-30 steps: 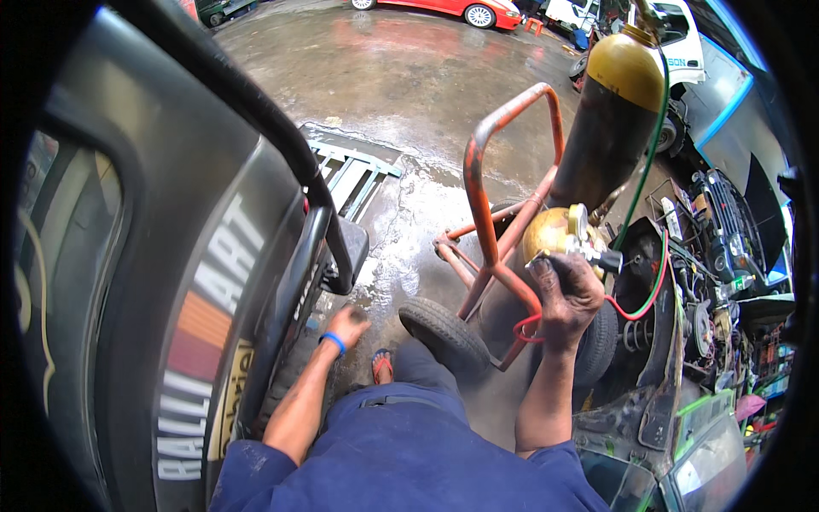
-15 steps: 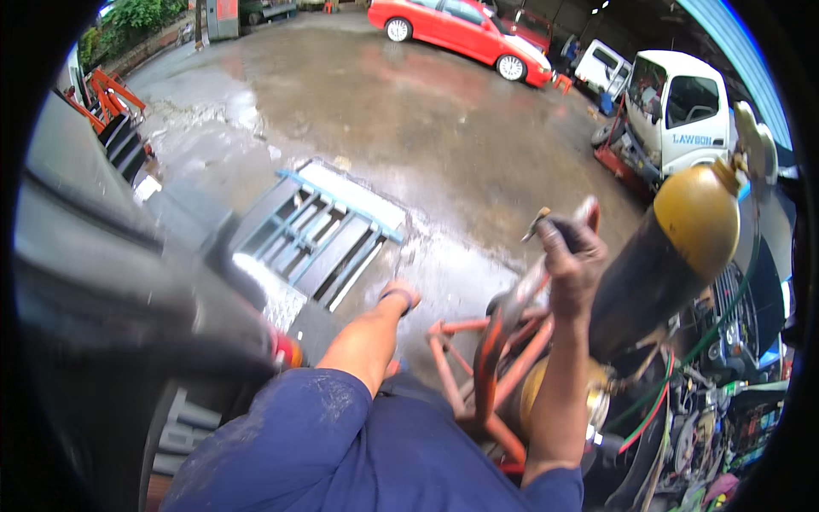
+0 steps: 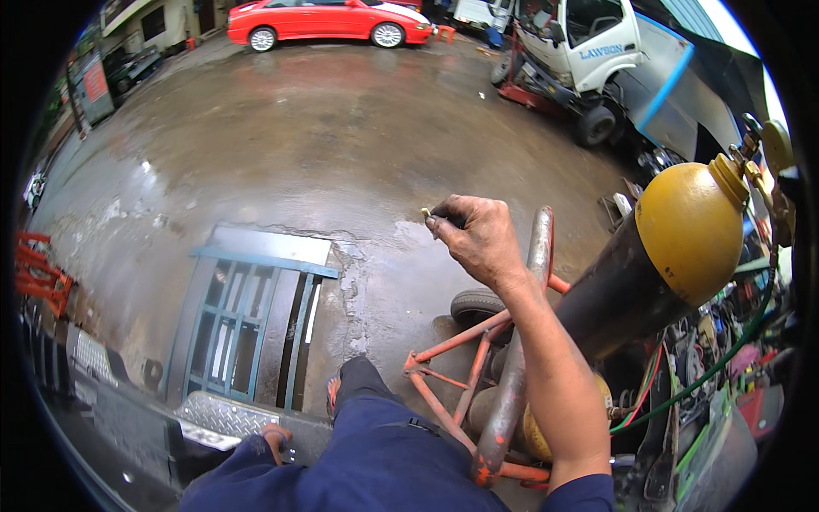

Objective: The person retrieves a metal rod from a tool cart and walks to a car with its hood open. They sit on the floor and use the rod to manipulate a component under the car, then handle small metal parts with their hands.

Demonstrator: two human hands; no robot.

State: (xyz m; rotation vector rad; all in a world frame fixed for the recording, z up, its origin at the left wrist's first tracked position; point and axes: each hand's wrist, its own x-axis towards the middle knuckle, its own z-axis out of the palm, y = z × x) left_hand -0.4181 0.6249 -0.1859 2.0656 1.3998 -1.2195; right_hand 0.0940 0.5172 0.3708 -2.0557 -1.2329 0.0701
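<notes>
I see wet floor [image 3: 341,128], a red car [image 3: 328,24] at eleven o'clock, a metal grate [image 3: 271,328] at eight; my right hand [image 3: 478,235] pinches a small piece [image 3: 426,212]; my left hand's [image 3: 275,435] grip I can't tell.

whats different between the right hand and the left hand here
Position: the right hand is raised out in front, while the left hand is low at the person's side, near a textured metal plate.
Grip: the right hand pinches a small piece in its fingertips; what the left hand's fingers are doing can't be made out.
View: the right hand shows large and clear, the left hand small.
Shared: neither wears a glove.
</notes>
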